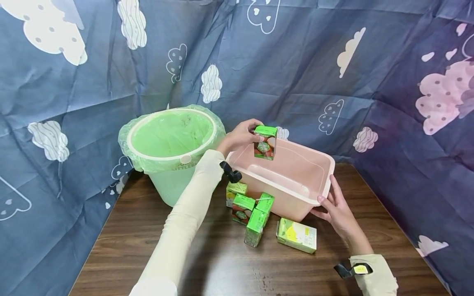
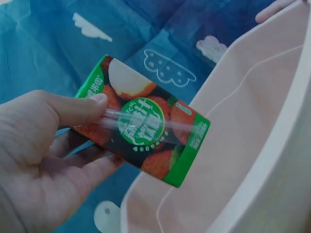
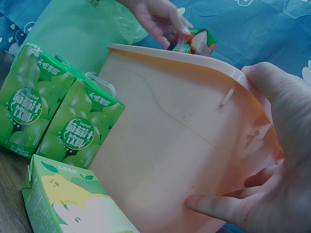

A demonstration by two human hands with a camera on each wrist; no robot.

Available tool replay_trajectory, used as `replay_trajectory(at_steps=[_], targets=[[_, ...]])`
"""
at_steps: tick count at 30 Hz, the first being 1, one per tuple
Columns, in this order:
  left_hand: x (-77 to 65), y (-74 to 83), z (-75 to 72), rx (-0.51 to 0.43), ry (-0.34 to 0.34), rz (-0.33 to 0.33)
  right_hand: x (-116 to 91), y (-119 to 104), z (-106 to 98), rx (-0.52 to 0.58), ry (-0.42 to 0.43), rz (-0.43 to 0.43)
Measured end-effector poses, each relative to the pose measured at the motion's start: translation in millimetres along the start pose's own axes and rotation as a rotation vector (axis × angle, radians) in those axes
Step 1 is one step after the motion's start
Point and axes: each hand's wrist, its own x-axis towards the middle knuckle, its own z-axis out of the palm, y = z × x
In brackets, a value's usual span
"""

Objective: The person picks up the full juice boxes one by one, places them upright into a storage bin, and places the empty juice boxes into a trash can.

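Note:
My left hand [image 1: 241,135] pinches a small lychee juice box [image 1: 265,144], red and dark with a green top, thumb on its front and fingers behind. The box is upright over the back left part of a pink plastic basin [image 1: 283,202]. In the left wrist view a clear straw sleeve [image 2: 155,124] runs along the box's face. At the basin's right corner my right hand [image 1: 340,218] grips it, thumb at the rim and fingers spread against the outer wall. The right wrist view shows the basin tilted, its outer side [image 3: 160,131] towards the camera.
Green grape juice boxes [image 3: 77,128], another lychee box [image 1: 242,211] and a yellow-green box [image 1: 236,191] stand before the basin. A lemon-pictured carton [image 1: 296,235] lies on its side nearby. Left stands a green bin [image 1: 166,185] with a plastic liner. Patterned blue cloth [image 1: 289,74] hangs behind the wooden table [image 1: 222,271].

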Motion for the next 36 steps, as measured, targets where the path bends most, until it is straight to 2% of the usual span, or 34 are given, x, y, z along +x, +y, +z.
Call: replay_trajectory(at_steps=[8, 14, 16, 21, 23, 25, 30, 32, 34, 35, 36], targets=[[17.9, -25.7, 20.2, -0.087, 0.0, -0.122, -6.9, -1.9, -5.7, -0.001, 0.017, 0.0], [28.0, -37.9, 29.1, -0.111, 0.004, -0.192, -4.8, -0.9, -6.9, -0.007, 0.012, 0.003], [31.5, -40.6, 32.2, -0.162, 0.0, -0.22, -3.7, -0.5, -6.9, -0.007, 0.011, 0.005], [34.9, -43.7, 42.3, -0.236, 0.012, -0.354, -3.6, -0.2, -6.1, -0.009, 0.017, 0.001], [34.4, -43.5, 44.5, -0.174, 0.03, -0.396, -4.1, 0.0, -5.2, -0.011, 0.014, 0.002], [33.6, -39.0, 44.9, -0.136, 0.014, -0.443, -4.2, 0.2, -4.3, -0.013, 0.011, 0.003], [52.0, -51.2, 41.7, -0.019, -0.104, -0.524, -3.9, -0.8, -3.6, -0.016, 0.013, -0.003], [88.7, -99.5, 39.1, -0.011, -0.158, -0.517, -4.2, -1.3, -4.1, -0.014, 0.017, -0.011], [126.2, -149.4, 41.1, 0.032, -0.151, -0.537, -4.7, -1.6, -4.2, -0.014, 0.016, -0.014], [140.3, -171.9, 40.2, 0.013, -0.134, -0.54, -4.7, -1.5, -4.1, -0.013, 0.016, -0.014], [147.9, -185.8, 39.6, -0.001, -0.109, -0.554, -4.7, -1.3, -3.9, -0.015, 0.014, -0.012]])
